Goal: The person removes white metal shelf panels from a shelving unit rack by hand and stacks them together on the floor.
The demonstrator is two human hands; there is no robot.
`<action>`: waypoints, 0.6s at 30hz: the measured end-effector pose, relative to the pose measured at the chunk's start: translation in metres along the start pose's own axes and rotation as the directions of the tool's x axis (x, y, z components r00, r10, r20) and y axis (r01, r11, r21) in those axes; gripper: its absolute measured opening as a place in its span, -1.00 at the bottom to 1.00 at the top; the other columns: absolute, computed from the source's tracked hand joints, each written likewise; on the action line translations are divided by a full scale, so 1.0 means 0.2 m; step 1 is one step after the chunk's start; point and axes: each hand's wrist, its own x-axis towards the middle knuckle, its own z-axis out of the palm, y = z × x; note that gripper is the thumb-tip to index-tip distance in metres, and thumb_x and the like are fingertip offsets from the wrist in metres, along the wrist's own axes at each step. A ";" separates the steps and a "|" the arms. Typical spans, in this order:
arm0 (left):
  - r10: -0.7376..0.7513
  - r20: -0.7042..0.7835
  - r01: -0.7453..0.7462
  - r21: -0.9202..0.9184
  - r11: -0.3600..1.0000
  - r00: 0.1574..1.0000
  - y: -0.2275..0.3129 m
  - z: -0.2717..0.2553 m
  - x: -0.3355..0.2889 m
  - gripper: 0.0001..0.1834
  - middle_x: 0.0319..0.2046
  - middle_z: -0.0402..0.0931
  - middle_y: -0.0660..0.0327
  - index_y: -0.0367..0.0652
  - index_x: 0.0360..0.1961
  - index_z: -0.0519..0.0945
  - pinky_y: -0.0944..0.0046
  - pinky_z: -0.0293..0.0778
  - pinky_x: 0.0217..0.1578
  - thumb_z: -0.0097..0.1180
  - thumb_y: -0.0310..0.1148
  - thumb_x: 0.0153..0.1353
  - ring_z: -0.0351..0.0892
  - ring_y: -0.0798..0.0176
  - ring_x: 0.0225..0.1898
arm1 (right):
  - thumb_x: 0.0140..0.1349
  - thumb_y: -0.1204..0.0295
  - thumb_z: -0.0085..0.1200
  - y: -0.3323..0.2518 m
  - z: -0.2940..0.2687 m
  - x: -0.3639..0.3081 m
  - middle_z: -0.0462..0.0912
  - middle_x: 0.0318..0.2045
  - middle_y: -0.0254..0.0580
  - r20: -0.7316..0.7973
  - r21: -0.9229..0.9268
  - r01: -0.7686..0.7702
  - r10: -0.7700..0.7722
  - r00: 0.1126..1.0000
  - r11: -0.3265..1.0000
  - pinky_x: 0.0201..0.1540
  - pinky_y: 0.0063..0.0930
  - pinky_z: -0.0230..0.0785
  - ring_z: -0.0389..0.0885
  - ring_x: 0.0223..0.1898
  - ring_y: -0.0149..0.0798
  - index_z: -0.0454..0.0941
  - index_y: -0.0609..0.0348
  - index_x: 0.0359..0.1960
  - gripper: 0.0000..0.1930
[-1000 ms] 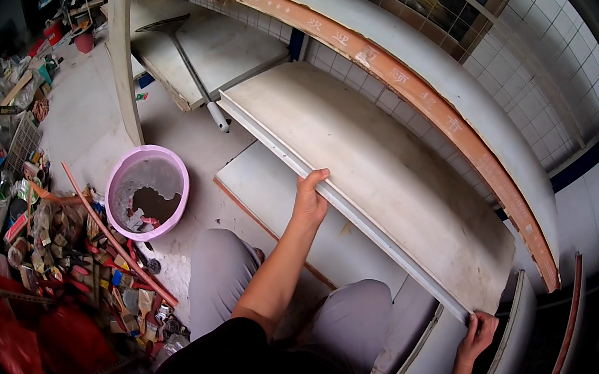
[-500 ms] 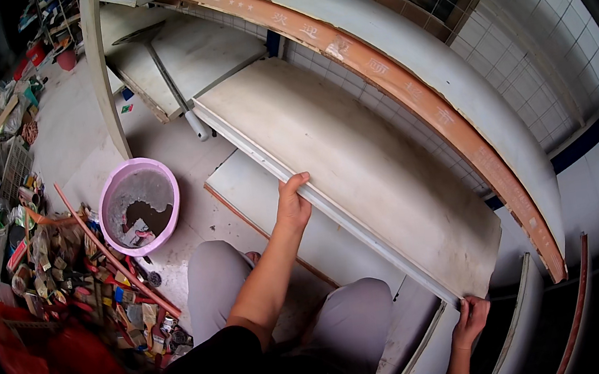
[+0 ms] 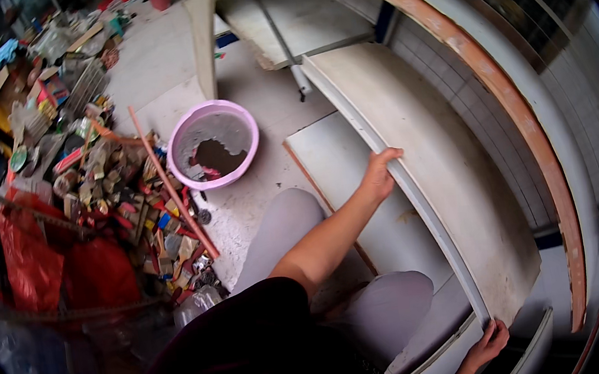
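Note:
A long cream-coloured board [image 3: 444,147] with a pale strip along its near edge lies tilted before me, its surface scuffed and stained. About midway along that edge, my left hand [image 3: 385,171] is closed, with the thumb on top and the fingers curled out of sight beneath. My right hand [image 3: 489,343] grips the same edge at the board's near right corner. Below the board, a white panel [image 3: 387,228] with a reddish-brown edge rests low beside my knees.
A pink basin [image 3: 255,141] holding murky water stands on the floor left of the boards. Further left lies a heap of paintbrushes and clutter [image 3: 122,201], with red plastic bags [image 3: 100,271]. An upright post [image 3: 205,38] stands behind the basin. A panel with an orange edge [image 3: 521,100] rises at right.
My view has swung to the left, so the basin, boards and hands appear further right. Both hands keep their hold on the board's edge.

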 end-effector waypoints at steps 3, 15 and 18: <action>-0.001 0.023 0.002 -0.014 1.000 1.000 0.04 0.02 -0.03 -0.65 -0.34 0.46 0.16 -0.28 -0.22 0.41 0.13 0.45 -0.15 0.10 -0.49 -0.12 0.48 0.20 -0.22 | 0.20 0.42 -0.02 -0.08 -0.04 0.02 0.50 -0.26 -0.05 -0.059 -0.060 0.136 -0.140 0.988 0.989 -0.19 -0.37 0.30 0.44 -0.24 -0.17 0.46 0.33 -0.23 -0.79; -0.024 0.056 0.025 -0.004 1.000 0.998 0.04 0.01 -0.02 -0.60 -0.30 0.43 0.10 -0.35 -0.16 0.36 0.12 0.48 -0.16 0.07 -0.50 -0.10 0.49 0.17 -0.23 | -0.04 -0.01 0.15 0.16 -0.18 -0.17 0.14 0.19 0.17 0.660 0.738 -0.433 0.688 0.303 -0.517 0.20 0.22 -0.05 0.02 0.21 0.28 0.08 0.16 0.23 -0.14; -0.057 0.021 0.058 -0.015 0.998 0.998 0.05 -0.03 -0.01 -0.54 -0.31 0.41 0.12 -0.33 -0.13 0.31 0.16 0.44 -0.15 0.12 -0.49 -0.12 0.46 0.21 -0.22 | -0.05 0.14 0.20 -0.08 -0.11 -0.09 0.18 0.15 0.22 0.641 0.763 -0.513 0.563 0.522 -0.394 0.18 0.10 0.11 0.13 0.18 0.20 0.13 0.41 0.15 -0.18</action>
